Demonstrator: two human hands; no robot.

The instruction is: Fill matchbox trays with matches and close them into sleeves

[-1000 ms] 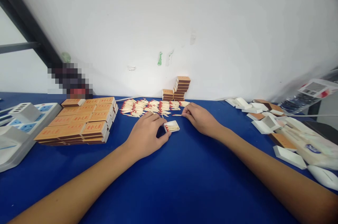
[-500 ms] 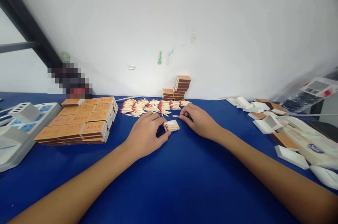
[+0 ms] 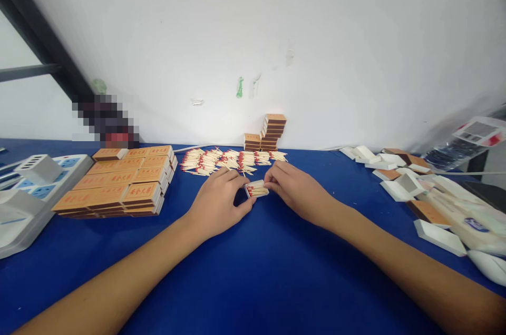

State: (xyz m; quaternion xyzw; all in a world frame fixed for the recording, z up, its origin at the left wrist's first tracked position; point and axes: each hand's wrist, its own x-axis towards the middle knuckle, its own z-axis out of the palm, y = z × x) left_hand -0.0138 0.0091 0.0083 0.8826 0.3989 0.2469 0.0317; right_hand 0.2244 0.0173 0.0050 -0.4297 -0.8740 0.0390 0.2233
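Observation:
My left hand (image 3: 219, 200) curves around the left end of a small white matchbox tray (image 3: 262, 196), with thumb in front and fingers behind. Red-tipped matches (image 3: 256, 191) lie inside the tray. At the tray's right end, my right hand (image 3: 298, 190) is pinched on matches over the tray, their red heads pointing left; how many it holds cannot be made out. Just behind both hands, loose matches (image 3: 201, 160) are spread in rows on the blue table (image 3: 253, 272).
Closed matchboxes (image 3: 106, 187) are stacked at left, beside a white power strip (image 3: 75, 171). More matchboxes (image 3: 274, 127) stand against the wall. At right lie white trays (image 3: 438, 236), box sleeves (image 3: 429, 212), a tissue pack (image 3: 474, 219) and a white mouse (image 3: 488, 266).
My right hand has moved left with its matches, from behind and right of the tray to over it. My left hand keeps its hold on the tray.

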